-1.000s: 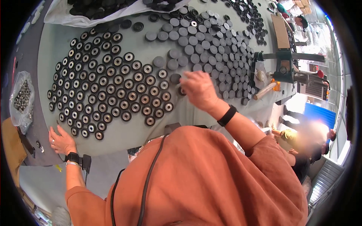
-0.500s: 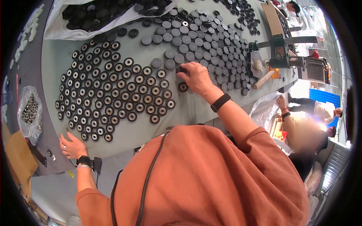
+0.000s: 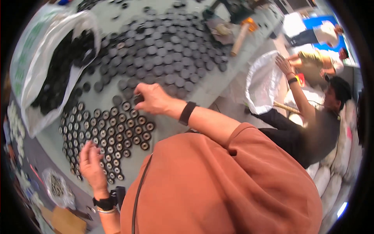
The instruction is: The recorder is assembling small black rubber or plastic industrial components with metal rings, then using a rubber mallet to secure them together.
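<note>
My right hand (image 3: 154,100) is closed in a pinch on a dark round wheel (image 3: 138,98), at the border between two groups on the table. On the near side lie many black wheels (image 3: 112,130) with silver bearings in their centres, spread flat side by side. On the far side is a dense spread of plain grey discs (image 3: 169,48). Over the left edge of the bearing wheels my left hand (image 3: 92,165) is raised, fingers apart and slightly blurred, with nothing visible in it.
At the left stands a large white sack (image 3: 58,66) full of black parts. A clear bag of small metal pieces (image 3: 57,187) lies near a cardboard box (image 3: 68,221). A wooden-handled mallet (image 3: 240,37) rests by a green bench tool (image 3: 233,11). A co-worker (image 3: 311,124) reaches over a white sack (image 3: 261,84).
The view has swung to the right, so the table has turned in it. My left hand has gone from beside the bearing wheels to over them. My right hand still pinches at the border between the groups.
</note>
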Motion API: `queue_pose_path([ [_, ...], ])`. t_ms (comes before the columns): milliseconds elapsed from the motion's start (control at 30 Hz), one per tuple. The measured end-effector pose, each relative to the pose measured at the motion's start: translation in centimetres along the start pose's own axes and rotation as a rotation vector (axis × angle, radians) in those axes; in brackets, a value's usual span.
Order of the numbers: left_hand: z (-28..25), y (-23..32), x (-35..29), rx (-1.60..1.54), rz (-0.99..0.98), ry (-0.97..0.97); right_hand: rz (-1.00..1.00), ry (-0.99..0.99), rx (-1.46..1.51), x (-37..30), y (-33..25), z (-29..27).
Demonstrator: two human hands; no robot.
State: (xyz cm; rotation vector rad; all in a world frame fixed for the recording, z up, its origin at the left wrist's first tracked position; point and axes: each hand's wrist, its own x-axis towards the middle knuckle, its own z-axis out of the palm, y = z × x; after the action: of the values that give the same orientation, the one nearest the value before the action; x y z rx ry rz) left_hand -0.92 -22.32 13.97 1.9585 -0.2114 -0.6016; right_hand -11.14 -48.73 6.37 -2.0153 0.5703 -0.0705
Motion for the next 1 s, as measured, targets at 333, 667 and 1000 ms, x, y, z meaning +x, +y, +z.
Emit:
queue_pose_path([
  [333,11.5,3.9,0.8,-0.243,-0.205,-0.533,0.197,-0.095,0.798,-6.0,-2.4,-3.2],
  [667,13.4,3.6,-0.8,-0.08,-0.193,-0.58,0.323,-0.002,1.088,-8.9,-0.6,-1.4],
  [1000,14.8,3.6,-1.4,-0.137,-0.276,-0.601,0.33,0.137,1.051,-10.0,0.2,-1.3],
])
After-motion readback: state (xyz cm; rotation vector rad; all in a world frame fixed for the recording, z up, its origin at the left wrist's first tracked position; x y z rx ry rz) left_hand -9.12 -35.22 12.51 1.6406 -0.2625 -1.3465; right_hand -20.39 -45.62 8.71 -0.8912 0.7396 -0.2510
